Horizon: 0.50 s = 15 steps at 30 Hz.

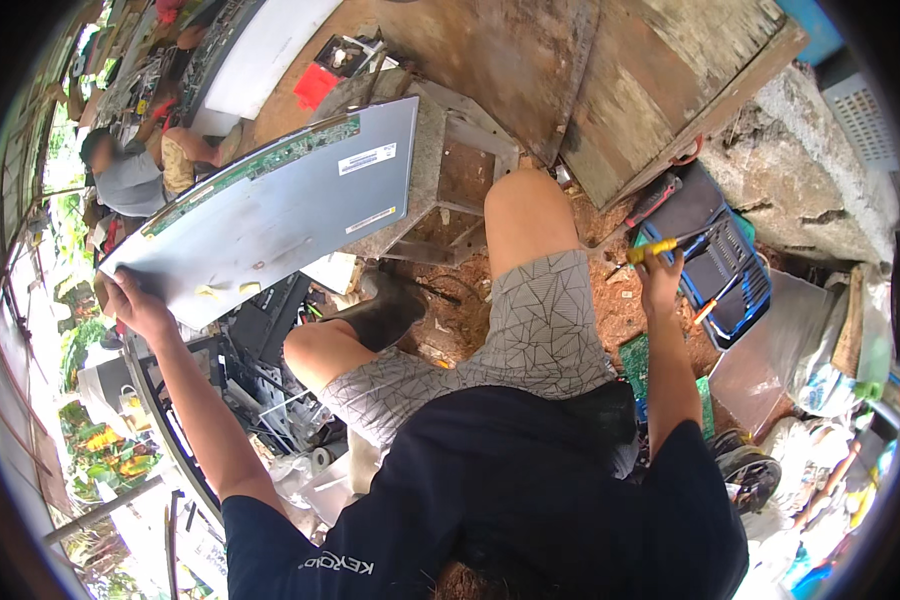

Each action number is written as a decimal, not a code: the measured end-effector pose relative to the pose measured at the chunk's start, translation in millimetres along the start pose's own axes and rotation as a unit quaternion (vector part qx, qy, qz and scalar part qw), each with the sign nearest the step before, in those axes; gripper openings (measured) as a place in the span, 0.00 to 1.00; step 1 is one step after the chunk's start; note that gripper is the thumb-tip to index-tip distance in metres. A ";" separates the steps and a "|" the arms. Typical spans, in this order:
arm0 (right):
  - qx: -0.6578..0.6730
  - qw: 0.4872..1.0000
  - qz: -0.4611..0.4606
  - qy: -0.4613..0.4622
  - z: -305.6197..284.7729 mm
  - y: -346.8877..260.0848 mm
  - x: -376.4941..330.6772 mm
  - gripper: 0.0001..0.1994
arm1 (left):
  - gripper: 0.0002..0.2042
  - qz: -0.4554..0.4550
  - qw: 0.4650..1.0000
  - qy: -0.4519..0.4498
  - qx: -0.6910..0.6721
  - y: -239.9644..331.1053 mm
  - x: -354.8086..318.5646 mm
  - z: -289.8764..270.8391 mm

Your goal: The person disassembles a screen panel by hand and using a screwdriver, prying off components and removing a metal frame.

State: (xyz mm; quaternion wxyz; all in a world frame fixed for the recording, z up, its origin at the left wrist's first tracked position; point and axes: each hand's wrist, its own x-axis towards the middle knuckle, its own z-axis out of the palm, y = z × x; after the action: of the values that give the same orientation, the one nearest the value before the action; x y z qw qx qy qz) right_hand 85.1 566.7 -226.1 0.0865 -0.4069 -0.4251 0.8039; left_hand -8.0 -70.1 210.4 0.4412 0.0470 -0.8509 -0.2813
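My left hand (142, 305) grips the near left corner of a large flat display panel (290, 215), grey-backed with labels. A green circuit board strip (255, 168) runs along the panel's far edge. The panel slants, its right end over a grey angular stand (440, 190). On the right, my right hand (660, 280) is closed around a screwdriver (652, 250) with a yellow handle. It is held beside an open blue-and-black tool case (730, 265). Across the case lies another screwdriver (708, 310) with an orange handle.
Red-handled pliers (654, 200) lie by the case. Green circuit boards (635, 362) are beside my right forearm. Dark plastic parts (270, 320) crowd the left. A wooden board (670, 80) stands ahead. Another person (135, 180) sits at the far left.
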 end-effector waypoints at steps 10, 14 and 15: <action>-0.263 0.908 -0.183 -0.268 128.8 -124.0 -109.2 0.11 | 0.25 -0.002 0.996 0.043 -0.082 -6.9 -14.9 -0.6; -0.223 0.904 -0.118 -0.344 229.2 -130.9 -142.2 0.15 | 0.23 0.003 0.994 0.035 -0.101 -27.7 -21.6 -11.8; -0.208 0.899 -0.158 -0.352 249.9 -120.4 -142.4 0.15 | 0.23 0.005 0.995 0.029 -0.093 -35.9 -23.4 -18.8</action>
State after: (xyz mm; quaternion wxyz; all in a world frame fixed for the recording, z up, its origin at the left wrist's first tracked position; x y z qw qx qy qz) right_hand -28.5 419.5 24.2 -0.0296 -0.0335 -0.6438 0.7639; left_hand 14.8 -100.6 183.3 0.4694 0.0095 -0.8082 -0.3556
